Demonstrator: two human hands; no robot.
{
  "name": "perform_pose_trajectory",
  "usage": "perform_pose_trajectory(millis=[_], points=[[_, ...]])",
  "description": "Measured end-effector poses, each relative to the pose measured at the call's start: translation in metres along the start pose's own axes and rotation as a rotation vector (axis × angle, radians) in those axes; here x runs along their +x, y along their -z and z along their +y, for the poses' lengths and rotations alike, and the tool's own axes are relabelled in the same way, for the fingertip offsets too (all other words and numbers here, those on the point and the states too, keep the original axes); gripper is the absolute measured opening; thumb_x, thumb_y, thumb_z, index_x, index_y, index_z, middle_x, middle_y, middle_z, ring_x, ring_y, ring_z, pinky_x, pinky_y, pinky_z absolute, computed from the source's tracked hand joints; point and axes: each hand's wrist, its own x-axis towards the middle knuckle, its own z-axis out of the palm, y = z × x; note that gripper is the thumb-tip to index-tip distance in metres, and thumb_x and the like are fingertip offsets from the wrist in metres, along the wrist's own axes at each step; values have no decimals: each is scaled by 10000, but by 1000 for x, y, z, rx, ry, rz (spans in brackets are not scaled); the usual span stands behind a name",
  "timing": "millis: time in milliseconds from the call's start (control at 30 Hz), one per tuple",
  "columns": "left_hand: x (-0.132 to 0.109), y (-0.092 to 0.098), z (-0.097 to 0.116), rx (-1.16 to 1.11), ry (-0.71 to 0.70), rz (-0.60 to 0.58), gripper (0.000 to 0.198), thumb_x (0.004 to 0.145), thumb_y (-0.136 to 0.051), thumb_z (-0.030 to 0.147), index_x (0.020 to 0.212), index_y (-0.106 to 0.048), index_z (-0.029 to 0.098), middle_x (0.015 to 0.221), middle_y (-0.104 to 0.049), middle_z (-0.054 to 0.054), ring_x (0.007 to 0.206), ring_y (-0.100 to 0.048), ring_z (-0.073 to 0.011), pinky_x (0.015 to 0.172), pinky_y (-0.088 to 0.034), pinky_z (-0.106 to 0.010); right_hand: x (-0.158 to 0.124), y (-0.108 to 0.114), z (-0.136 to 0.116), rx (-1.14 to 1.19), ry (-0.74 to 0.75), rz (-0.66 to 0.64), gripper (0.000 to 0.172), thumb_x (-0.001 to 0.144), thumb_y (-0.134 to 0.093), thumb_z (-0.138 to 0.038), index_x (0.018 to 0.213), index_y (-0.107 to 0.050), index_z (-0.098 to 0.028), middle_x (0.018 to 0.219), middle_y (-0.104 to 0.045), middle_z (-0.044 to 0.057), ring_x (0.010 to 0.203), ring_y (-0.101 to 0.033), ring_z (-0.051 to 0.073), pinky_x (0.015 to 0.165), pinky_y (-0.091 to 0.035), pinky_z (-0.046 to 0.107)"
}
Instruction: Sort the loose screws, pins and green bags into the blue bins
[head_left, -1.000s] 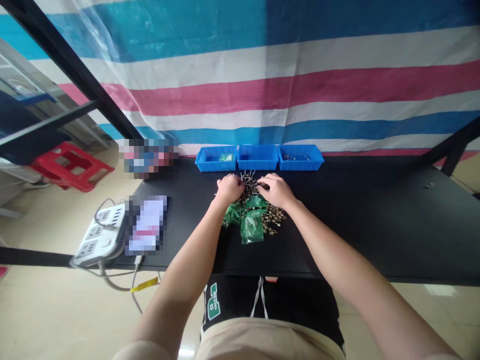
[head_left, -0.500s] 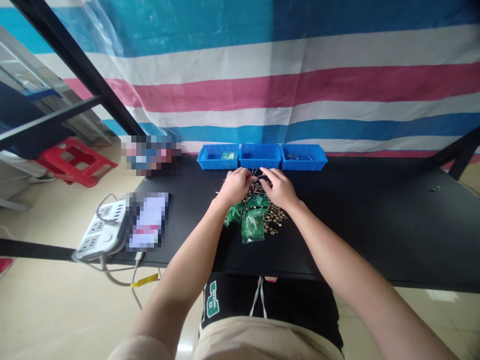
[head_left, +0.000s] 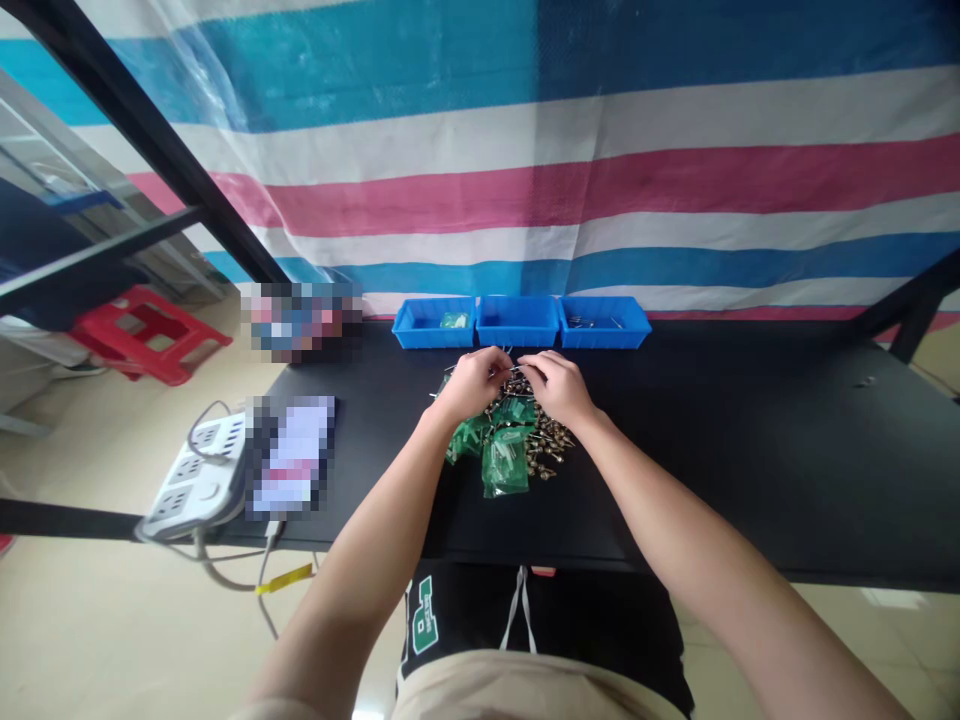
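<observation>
Over a pile of small metal pieces (head_left: 551,440), my left hand (head_left: 480,382) and my right hand (head_left: 559,388) meet fingertip to fingertip, both pinched. A thin, light, rod-like piece (head_left: 514,368) spans the small gap between them, held at its two ends. Its exact kind is too small to make out. The pile has brass-coloured pointed parts and thin silvery shanks, partly hidden under my hands. Green plastic packets (head_left: 506,462) with pale slim pieces inside lie at the pile's near side.
Behind the pile stand three joined blue bins: the left bin (head_left: 409,328) holds a green packet, the middle bin (head_left: 517,325), and the right bin (head_left: 630,325) with a few thin metal pieces. A power strip (head_left: 199,480) and a blurred-out phone (head_left: 292,455) lie on the black table (head_left: 750,450).
My fingertips have come closer together, and the thin piece now shows between them. The view has tilted slightly, so the scene sits a little lower.
</observation>
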Motion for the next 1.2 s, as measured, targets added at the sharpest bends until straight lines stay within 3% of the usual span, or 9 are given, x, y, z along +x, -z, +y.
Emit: perform_pose_trajectory(millis=[200, 400, 567, 700, 833, 1033, 1200], points=[[1, 0, 0, -21, -10, 69, 144, 830, -591, 145, 969, -625, 162, 837, -687, -27, 731, -613, -136, 691, -488, -250, 1, 3, 0, -29, -48, 33, 219, 943, -551, -315, 943, -733, -193, 882, -740, 81, 831, -661, 215, 795, -527, 344], [1, 3, 4, -26, 70, 148, 149, 850, -581, 177, 986, -640, 164, 892, -713, -44, 778, -636, -152, 743, -504, -266, 0, 2, 0, 13, -13, -65, 234, 942, -542, -299, 913, -748, -194, 852, -749, 70, 782, -647, 200, 773, -516, 342], [1, 4, 10, -38, 125, 137, 186, 890, -532, 227, 1024, -647, 167, 858, -709, -34, 751, -627, -148, 730, -495, -267, 1, 3, -4, 72, -58, -107, 238, 893, -579, -301, 730, -719, -198, 684, -699, 46, 679, -609, 185, 689, -484, 316], [2, 5, 9, -9, 168, 173, 223, 898, -534, 273, 1074, -624, 172, 773, -673, -14, 676, -594, -135, 681, -484, -263, 4, 6, -5, 193, -284, -58, 241, 847, -615, -363, 709, -708, -189, 674, -702, 38, 601, -602, 170, 616, -465, 298], [4, 5, 3, 66, 188, 202, 218, 872, -559, 254, 1065, -619, 171, 798, -683, -24, 709, -609, -142, 729, -500, -281, 6, 7, 8, 303, -520, 98, 317, 825, -611, -453, 712, -702, -171, 640, -690, 41, 607, -614, 175, 608, -450, 289], [3, 4, -9, 199, 182, 161, 215, 834, -559, 223, 1020, -646, 157, 857, -692, -59, 770, -629, -182, 761, -506, -314, 9, 5, 35, 492, -763, 303, 352, 754, -636, -507, 712, -675, -160, 605, -626, 8, 505, -471, 102, 492, -352, 239], [4, 5, -9, 238, 209, 115, 221, 833, -550, 246, 1008, -656, 163, 895, -694, -67, 779, -635, -190, 770, -514, -321, 12, 3, 37, 649, -892, 399, 371, 660, -692, -510, 768, -665, -156, 606, -574, -28, 475, -401, 65, 435, -293, 208]])
